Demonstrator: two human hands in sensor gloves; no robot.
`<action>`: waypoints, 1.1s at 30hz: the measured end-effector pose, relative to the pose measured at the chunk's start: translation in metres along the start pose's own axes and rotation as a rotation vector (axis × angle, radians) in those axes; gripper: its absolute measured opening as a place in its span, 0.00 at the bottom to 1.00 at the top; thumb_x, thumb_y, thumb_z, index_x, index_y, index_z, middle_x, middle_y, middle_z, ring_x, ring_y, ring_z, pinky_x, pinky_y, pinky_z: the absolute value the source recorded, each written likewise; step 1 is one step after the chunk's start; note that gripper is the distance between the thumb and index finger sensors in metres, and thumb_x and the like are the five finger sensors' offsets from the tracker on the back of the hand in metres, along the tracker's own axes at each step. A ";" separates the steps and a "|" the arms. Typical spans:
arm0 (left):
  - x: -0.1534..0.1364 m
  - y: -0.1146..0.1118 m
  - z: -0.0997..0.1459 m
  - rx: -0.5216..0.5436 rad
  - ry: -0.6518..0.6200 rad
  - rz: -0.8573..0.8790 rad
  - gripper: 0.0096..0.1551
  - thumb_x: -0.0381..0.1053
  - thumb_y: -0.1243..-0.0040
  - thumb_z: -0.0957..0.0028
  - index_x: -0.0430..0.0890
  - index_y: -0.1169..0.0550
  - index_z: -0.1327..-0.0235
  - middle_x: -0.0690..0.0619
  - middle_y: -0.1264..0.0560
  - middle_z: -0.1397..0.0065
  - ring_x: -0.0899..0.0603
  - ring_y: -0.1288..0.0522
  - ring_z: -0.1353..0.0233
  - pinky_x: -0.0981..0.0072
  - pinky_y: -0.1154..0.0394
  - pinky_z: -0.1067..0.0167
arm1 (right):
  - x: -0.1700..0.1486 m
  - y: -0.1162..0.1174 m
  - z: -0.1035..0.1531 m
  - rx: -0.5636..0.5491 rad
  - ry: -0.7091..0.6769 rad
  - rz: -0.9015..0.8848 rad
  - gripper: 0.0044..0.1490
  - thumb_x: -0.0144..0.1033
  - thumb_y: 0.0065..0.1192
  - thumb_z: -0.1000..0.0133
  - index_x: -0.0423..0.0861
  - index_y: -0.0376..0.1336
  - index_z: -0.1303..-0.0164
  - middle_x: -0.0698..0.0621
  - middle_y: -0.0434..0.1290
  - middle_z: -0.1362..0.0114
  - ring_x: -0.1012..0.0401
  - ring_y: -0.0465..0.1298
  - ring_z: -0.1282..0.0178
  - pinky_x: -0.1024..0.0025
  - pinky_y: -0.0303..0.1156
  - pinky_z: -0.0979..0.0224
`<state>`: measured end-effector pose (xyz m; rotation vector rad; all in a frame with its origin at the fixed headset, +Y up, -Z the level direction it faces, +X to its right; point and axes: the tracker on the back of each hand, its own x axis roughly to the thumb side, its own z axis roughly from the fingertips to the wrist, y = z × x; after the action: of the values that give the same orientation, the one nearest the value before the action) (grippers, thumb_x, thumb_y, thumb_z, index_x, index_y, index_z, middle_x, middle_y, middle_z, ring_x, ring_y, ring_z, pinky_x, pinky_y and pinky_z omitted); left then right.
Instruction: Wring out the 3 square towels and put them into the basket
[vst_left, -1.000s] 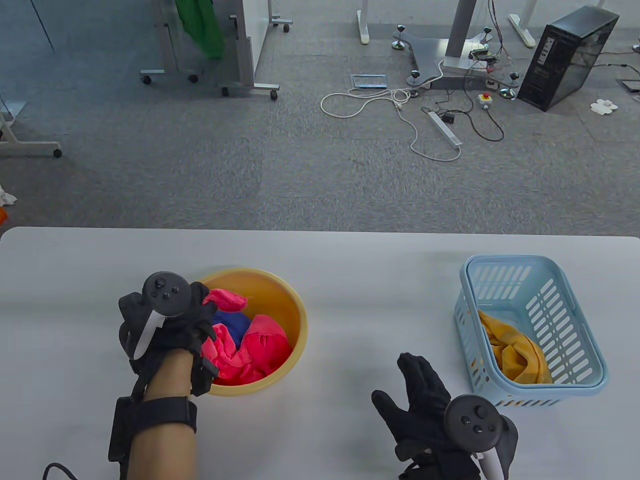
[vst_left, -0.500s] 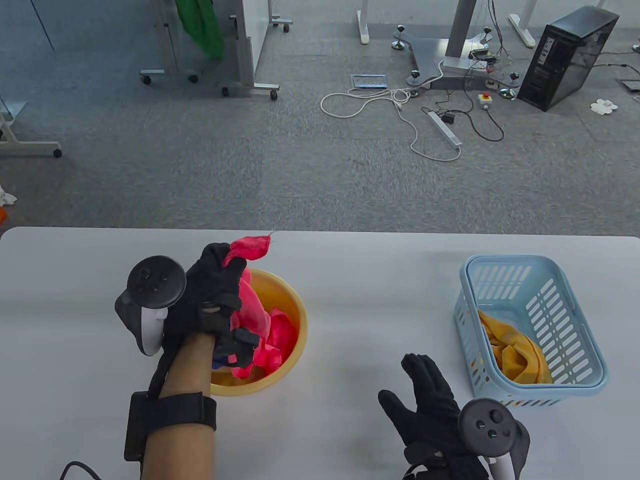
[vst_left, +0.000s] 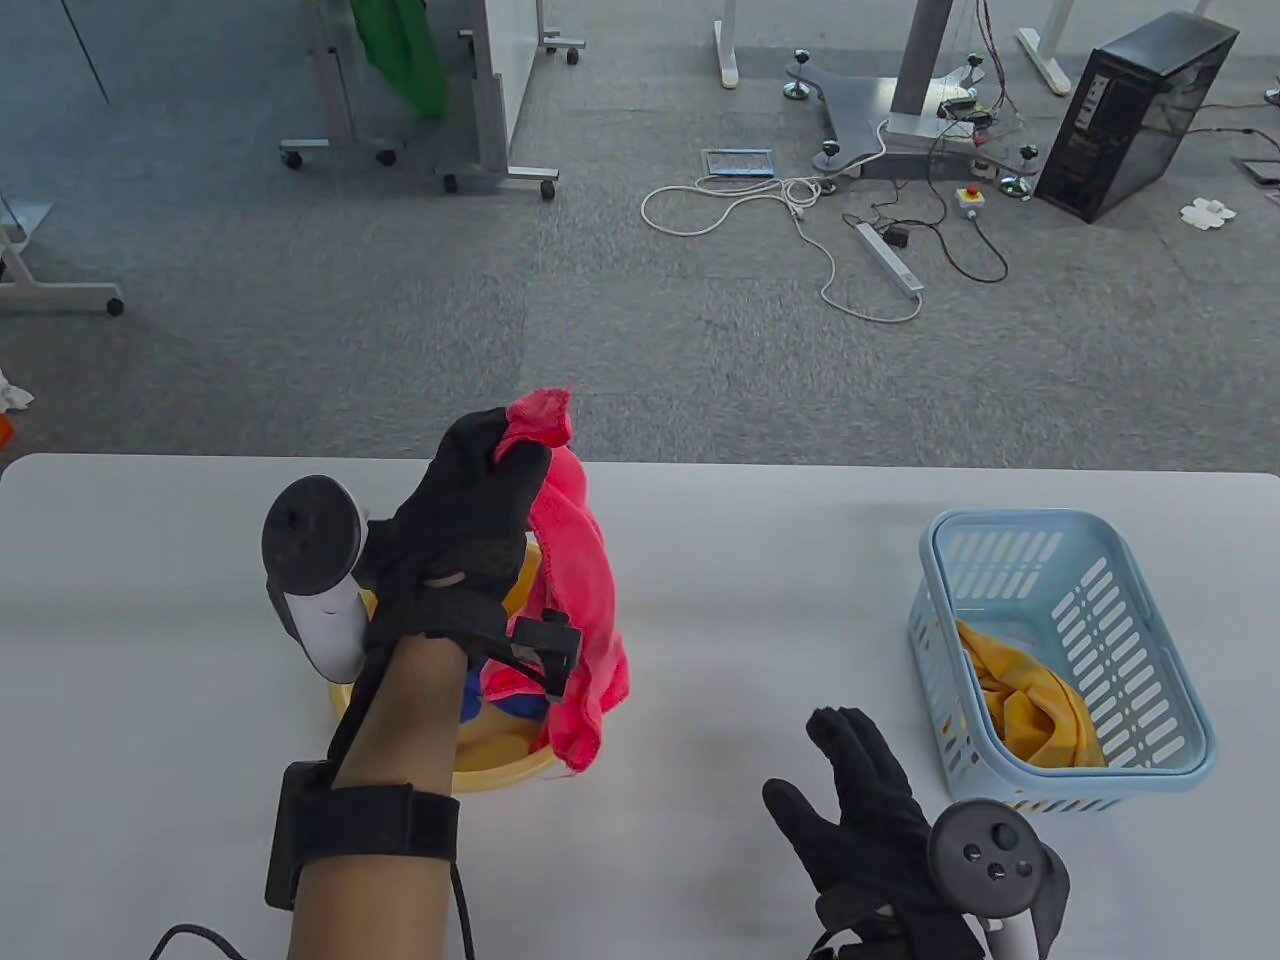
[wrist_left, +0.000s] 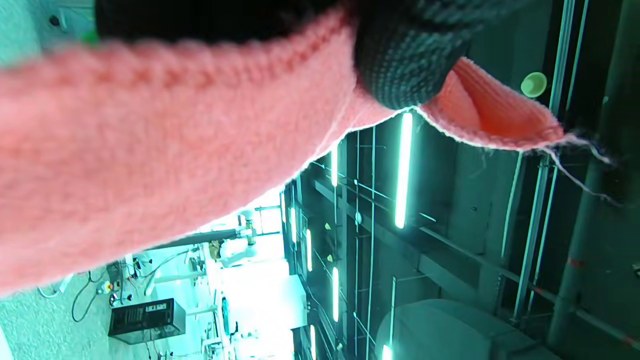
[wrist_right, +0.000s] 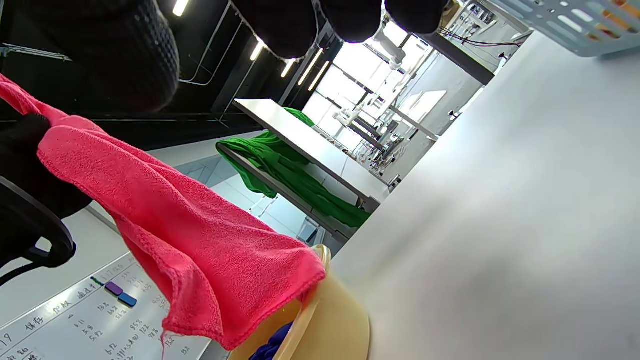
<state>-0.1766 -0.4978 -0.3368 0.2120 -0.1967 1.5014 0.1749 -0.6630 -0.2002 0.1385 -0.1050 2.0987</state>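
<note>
The pink towel (vst_left: 575, 590) hangs from the left hand (vst_left: 470, 530), pinched at its top corner, above the yellow bowl (vst_left: 500, 765) near the tabletop's front left. Nearest the front edge, the right hand (vst_left: 860, 830) hovers with fingers spread, holding nothing. Right of it, the blue basket (vst_left: 1060, 530) holds a yellow towel (vst_left: 1030, 700).

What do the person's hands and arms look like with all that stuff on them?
Both hands wear black knit gloves: the left hand, the right hand. Each back carries a dark round-topped tracker with a white handle. Forearms are bare. A wide black wrist strap holds a small box; a thin black cable trails off.
</note>
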 end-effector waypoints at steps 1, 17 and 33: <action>0.003 -0.002 0.000 -0.002 -0.010 0.008 0.24 0.54 0.34 0.43 0.50 0.22 0.35 0.44 0.17 0.37 0.39 0.15 0.47 0.40 0.25 0.42 | 0.001 0.000 0.000 -0.003 -0.005 -0.002 0.58 0.60 0.69 0.41 0.36 0.48 0.15 0.29 0.44 0.15 0.28 0.44 0.19 0.22 0.38 0.24; 0.047 -0.090 0.008 -0.313 -0.127 0.274 0.25 0.55 0.35 0.42 0.50 0.23 0.34 0.43 0.18 0.36 0.39 0.14 0.45 0.41 0.25 0.41 | 0.016 0.000 0.010 -0.076 -0.157 -0.032 0.71 0.65 0.70 0.44 0.38 0.34 0.14 0.29 0.30 0.16 0.29 0.33 0.20 0.22 0.34 0.25; 0.058 -0.156 0.025 -0.560 -0.133 0.296 0.24 0.54 0.34 0.42 0.50 0.23 0.34 0.43 0.18 0.34 0.39 0.14 0.43 0.38 0.26 0.39 | 0.013 -0.006 0.012 -0.192 -0.138 0.038 0.85 0.66 0.75 0.49 0.40 0.17 0.22 0.29 0.25 0.18 0.28 0.40 0.18 0.23 0.41 0.21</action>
<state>-0.0179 -0.4578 -0.3001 -0.1761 -0.7689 1.6620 0.1739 -0.6508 -0.1869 0.1660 -0.3932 2.1025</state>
